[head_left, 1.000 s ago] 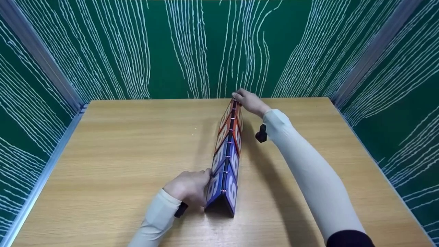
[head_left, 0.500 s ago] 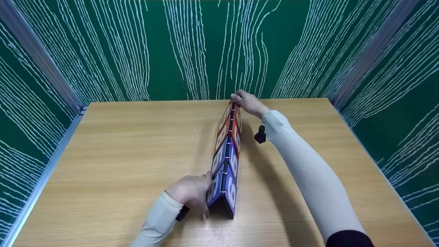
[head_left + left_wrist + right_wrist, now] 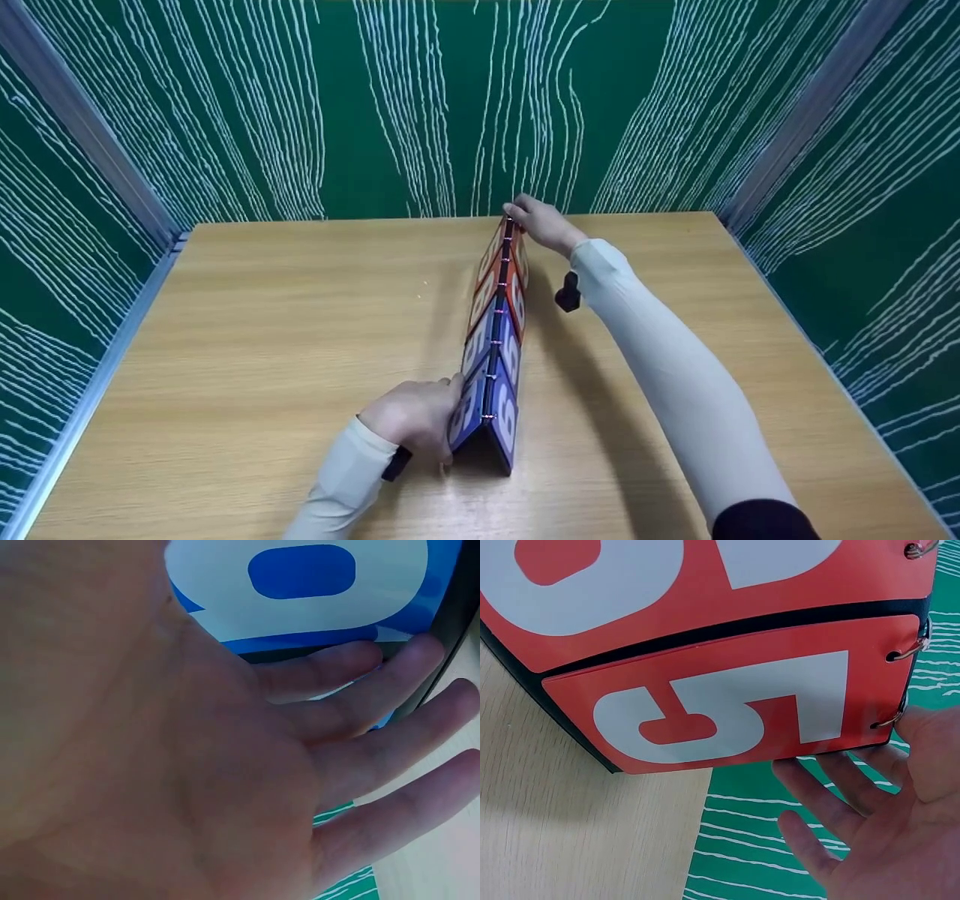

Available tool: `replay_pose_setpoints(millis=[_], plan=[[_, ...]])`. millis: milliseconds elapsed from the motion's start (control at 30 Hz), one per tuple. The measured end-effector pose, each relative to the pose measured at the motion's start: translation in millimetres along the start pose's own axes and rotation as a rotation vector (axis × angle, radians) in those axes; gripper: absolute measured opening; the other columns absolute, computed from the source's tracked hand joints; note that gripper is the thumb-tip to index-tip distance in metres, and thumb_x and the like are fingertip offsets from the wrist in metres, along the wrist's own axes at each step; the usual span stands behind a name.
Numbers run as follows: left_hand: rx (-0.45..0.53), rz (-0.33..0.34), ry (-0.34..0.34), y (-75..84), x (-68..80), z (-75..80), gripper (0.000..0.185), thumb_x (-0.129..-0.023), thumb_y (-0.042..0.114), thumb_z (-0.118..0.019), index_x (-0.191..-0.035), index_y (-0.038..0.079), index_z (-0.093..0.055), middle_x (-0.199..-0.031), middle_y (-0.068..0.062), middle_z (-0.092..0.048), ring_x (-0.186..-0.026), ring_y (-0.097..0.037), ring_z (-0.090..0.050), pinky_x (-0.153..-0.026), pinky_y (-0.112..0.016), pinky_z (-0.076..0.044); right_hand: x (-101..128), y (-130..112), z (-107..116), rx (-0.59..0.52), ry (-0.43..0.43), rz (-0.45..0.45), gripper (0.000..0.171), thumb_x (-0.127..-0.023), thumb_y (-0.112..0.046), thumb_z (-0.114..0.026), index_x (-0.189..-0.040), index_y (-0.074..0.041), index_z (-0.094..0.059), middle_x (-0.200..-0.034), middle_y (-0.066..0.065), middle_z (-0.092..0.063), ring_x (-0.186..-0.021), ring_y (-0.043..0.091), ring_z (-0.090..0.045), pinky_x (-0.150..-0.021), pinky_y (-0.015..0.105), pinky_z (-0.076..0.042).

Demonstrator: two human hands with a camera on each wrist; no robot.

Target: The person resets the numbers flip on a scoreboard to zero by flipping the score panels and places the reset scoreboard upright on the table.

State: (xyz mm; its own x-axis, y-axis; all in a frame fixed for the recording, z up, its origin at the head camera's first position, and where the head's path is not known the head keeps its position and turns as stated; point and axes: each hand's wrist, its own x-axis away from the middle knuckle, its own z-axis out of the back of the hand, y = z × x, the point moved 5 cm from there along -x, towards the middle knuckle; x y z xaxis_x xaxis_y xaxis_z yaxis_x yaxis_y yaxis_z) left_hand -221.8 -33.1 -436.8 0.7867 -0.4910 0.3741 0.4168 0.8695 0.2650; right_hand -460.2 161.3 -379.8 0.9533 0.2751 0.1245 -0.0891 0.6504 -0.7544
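Note:
A tent-shaped flip scoreboard (image 3: 508,386) stands on the table, its ringed spine running away from me. Blue number cards are at the near end and red ones at the far end. My left hand (image 3: 412,416) lies along the near left face; the left wrist view shows its fingers (image 3: 390,765) straight and spread, some over the lower edge of a blue card (image 3: 405,585). At the far end my right hand (image 3: 549,226) grips the top corner. In the right wrist view its thumb is by the last ring, with fingers at the edge beside a red 5 card (image 3: 780,712).
The wooden table (image 3: 315,322) spreads out on both sides of the scoreboard. Behind it rises a green wall (image 3: 360,135) with white wavy lines, and similar panels with grey posts (image 3: 817,112) close in the left and right sides.
My left hand has shifted slightly down toward the near end, its fingertips now showing past the lower corner. The right hand keeps its place on the far end; the scoreboard stands as before.

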Motion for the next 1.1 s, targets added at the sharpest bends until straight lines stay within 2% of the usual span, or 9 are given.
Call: replay_pose_setpoints(millis=[267, 500, 633, 967, 1100], plan=[[0.032, -0.002, -0.006, -2.3, 1.4, 0.4, 0.106, -0.057, 0.027, -0.099, -0.144, 0.012, -0.041, -0.111, -0.001, -0.065, -0.094, -0.023, -0.066, -0.088, -0.039, -0.058, -0.7, -0.4, 1.0, -0.006, -0.005, -0.004, 0.046, -0.109, -0.046, -0.035, -0.136, -0.012, -0.048, -0.127, 0.013, -0.056, -0.125, 0.030, -0.053, -0.115, 0.055, -0.037], [0.055, -0.013, -0.003, -4.3, 2.8, 1.7, 0.098, -0.059, 0.024, -0.096, -0.139, 0.013, -0.041, -0.101, -0.002, -0.065, -0.086, -0.020, -0.064, -0.081, -0.037, -0.058, -0.6, -1.8, 0.9, 0.001, -0.010, 0.004, 0.042, -0.110, -0.043, -0.034, -0.134, -0.011, -0.048, -0.127, 0.013, -0.055, -0.125, 0.031, -0.052, -0.114, 0.054, -0.038], [0.061, -0.026, 0.005, -5.5, 2.2, 1.4, 0.096, -0.059, 0.026, -0.097, -0.136, 0.013, -0.041, -0.101, -0.003, -0.065, -0.084, -0.021, -0.064, -0.080, -0.038, -0.058, 0.9, -1.7, 0.3, 0.000, -0.018, -0.008, 0.042, -0.110, -0.043, -0.033, -0.134, -0.011, -0.048, -0.127, 0.013, -0.055, -0.124, 0.030, -0.052, -0.113, 0.053, -0.039], [0.109, -0.047, -0.008, -9.3, -3.0, -1.2, 0.107, -0.062, 0.026, -0.094, -0.148, 0.013, -0.031, -0.117, -0.005, -0.060, -0.089, -0.022, -0.064, -0.081, -0.038, -0.057, 0.8, -2.6, 1.9, 0.011, -0.012, -0.007, 0.042, -0.110, -0.045, -0.034, -0.132, -0.013, -0.049, -0.128, 0.013, -0.055, -0.123, 0.030, -0.053, -0.113, 0.053, -0.039], [0.119, -0.051, -0.009, -11.2, -4.1, -1.2, 0.114, -0.062, 0.029, -0.095, -0.153, 0.014, -0.026, -0.129, -0.007, -0.058, -0.091, -0.024, -0.065, -0.083, -0.039, -0.058, 0.9, -2.4, 2.0, 0.009, -0.010, -0.004, 0.041, -0.110, -0.045, -0.034, -0.132, -0.013, -0.049, -0.128, 0.014, -0.055, -0.124, 0.030, -0.053, -0.114, 0.053, -0.038]])
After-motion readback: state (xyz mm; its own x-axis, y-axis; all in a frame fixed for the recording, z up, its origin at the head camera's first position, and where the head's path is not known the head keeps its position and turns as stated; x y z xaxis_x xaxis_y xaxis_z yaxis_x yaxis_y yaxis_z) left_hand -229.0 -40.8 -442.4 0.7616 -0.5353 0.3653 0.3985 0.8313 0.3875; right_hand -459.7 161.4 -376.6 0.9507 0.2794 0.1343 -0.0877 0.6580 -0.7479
